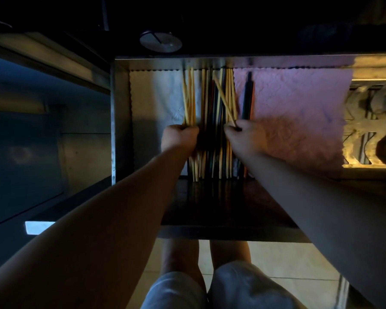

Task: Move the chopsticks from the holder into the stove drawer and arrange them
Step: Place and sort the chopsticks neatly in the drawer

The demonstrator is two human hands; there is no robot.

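1. The stove drawer [120, 121] stands pulled out, its metal walls visible at the 9 o'clock and 12 o'clock sides of the opening.
2. A paper liner [299, 121] covers the drawer floor; the portion at 3 o'clock appears pinkish, the portion at 9 o'clock grey.
3. The chopsticks [212, 103] lie in the drawer centre on the liner, running roughly from 12 o'clock to 6 o'clock. Pale wooden and dark pieces are mixed in one band.
4. The left hand [179, 139] is closed in a fist around a bundle of pale chopsticks [188, 97] at the 9 o'clock edge of the band. The bundle tips point toward 12 o'clock.
5. The right hand [245, 139] pinches a single pale chopstick [224, 100] between thumb and fingertips. This piece is tilted, its far end leaning toward 11 o'clock and crossing over the dark pieces beneath it.
6. A dark pair [247, 97] lies just beside the band at its 3 o'clock edge, set slightly apart on the pink liner.
7. A round knob [161, 42] sits on the dark panel at 12 o'clock above the drawer.
8. Both forearms enter from 6 o'clock. The person's knees [210, 284] and a tiled floor [288, 262] are visible below the drawer front.
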